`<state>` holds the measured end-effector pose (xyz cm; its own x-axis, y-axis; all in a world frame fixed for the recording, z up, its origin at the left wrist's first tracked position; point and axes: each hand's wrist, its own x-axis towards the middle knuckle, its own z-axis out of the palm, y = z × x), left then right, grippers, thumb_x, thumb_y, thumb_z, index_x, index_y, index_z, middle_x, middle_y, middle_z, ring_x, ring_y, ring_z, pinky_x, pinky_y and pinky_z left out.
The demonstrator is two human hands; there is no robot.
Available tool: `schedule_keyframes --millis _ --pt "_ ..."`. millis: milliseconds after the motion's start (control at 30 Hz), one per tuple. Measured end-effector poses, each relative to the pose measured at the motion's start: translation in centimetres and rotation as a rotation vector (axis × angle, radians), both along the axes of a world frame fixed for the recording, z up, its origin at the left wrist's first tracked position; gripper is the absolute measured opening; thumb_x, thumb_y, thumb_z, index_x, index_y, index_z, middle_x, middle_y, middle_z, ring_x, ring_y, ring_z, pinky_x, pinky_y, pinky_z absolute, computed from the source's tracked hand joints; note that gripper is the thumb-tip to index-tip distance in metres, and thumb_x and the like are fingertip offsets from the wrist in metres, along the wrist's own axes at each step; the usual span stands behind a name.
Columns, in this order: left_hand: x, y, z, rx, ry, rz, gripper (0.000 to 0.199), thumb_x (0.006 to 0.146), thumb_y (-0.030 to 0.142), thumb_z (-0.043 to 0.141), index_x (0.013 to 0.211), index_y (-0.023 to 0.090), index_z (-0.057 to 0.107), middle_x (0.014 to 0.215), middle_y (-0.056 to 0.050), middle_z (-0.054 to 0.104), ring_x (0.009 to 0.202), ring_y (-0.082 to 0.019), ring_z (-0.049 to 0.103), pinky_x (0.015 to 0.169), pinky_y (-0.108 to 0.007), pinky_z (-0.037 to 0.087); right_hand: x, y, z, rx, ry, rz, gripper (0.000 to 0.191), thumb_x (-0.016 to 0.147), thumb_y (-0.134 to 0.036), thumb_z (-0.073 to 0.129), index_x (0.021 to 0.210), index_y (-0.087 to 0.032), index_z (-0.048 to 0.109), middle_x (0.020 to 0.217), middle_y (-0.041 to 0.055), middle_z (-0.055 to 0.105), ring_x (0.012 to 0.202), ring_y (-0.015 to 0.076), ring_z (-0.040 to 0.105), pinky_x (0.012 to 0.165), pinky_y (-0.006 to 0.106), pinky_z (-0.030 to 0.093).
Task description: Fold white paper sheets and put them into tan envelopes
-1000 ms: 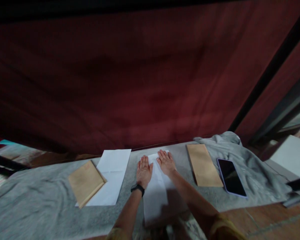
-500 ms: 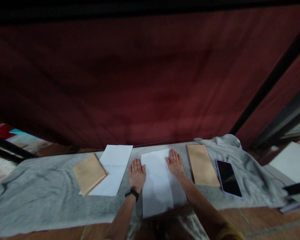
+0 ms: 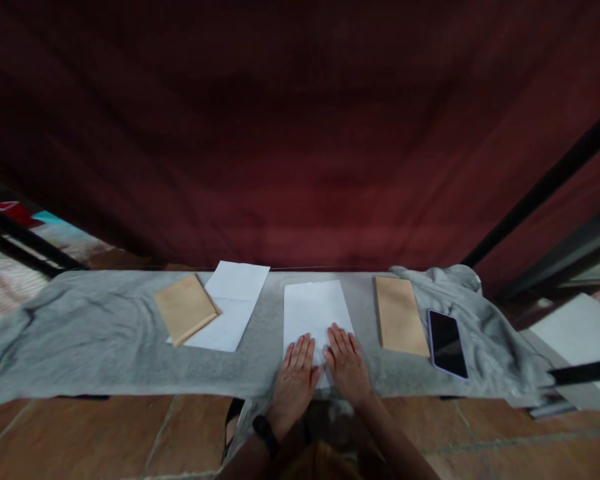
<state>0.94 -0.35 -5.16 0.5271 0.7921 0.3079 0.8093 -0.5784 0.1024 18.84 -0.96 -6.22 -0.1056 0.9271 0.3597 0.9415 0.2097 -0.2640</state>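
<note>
A white sheet of paper [image 3: 313,303] lies on the grey cloth in front of me, its near part hidden under my hands. My left hand [image 3: 296,377] rests flat on the lower left of the sheet, fingers stretched forward, with a dark band on the wrist. Flat on the lower right of the same paper is my right hand [image 3: 347,367], its fingers extended. The two hands sit side by side with a narrow strip of paper between them. Neither hand grips anything.
The grey cloth [image 3: 115,340] covers a long, narrow surface. Left lie a brown envelope [image 3: 184,308] and a creased white paper [image 3: 230,320] partly under it. Right are another brown envelope [image 3: 401,317] and a phone [image 3: 448,343]. A dark red curtain [image 3: 300,167] hangs behind.
Both hands have moved nearer to me and closer together, from the sides of the sheet onto its near part. My view has shifted slightly.
</note>
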Motion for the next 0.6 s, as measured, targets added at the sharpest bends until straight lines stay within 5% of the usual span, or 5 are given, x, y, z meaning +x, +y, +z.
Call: schedule_keyframes --millis 300,500,600 --pt "-4.4 -0.9 1.2 -0.004 0.022 0.058 0.066 0.102 0.049 0.042 0.155 0.011 0.031 0.157 -0.017 0.04 0.148 -0.027 0.034 0.12 -0.048 0.03 3.2 -1.9 0.2 -0.002 -0.068 -0.111 0.057 0.106 -0.04 0.032 0.156 -0.015 0.031 0.156 0.0133 0.043 0.144 0.0274 0.04 0.119 0.049 0.03" --pt "-6.9 -1.3 1.6 -0.039 0.064 -0.069 0.074 0.095 0.058 0.052 0.154 0.016 0.036 0.16 -0.015 0.035 0.148 -0.031 0.033 0.12 -0.052 0.029 4.4 -2.7 -0.5 0.013 -0.085 -0.13 0.061 0.105 -0.045 0.033 0.156 -0.012 0.03 0.155 0.016 0.044 0.143 0.0283 0.042 0.118 0.049 0.03" --pt "-7.4 -1.3 2.2 -0.099 0.058 -0.108 0.066 0.095 0.046 0.057 0.153 0.021 0.038 0.161 -0.011 0.035 0.148 -0.029 0.033 0.12 -0.052 0.03 4.6 -2.9 -0.9 0.022 -0.074 -0.136 0.061 0.105 -0.044 0.035 0.156 -0.012 0.031 0.156 0.0155 0.042 0.143 0.0287 0.041 0.118 0.05 0.03"
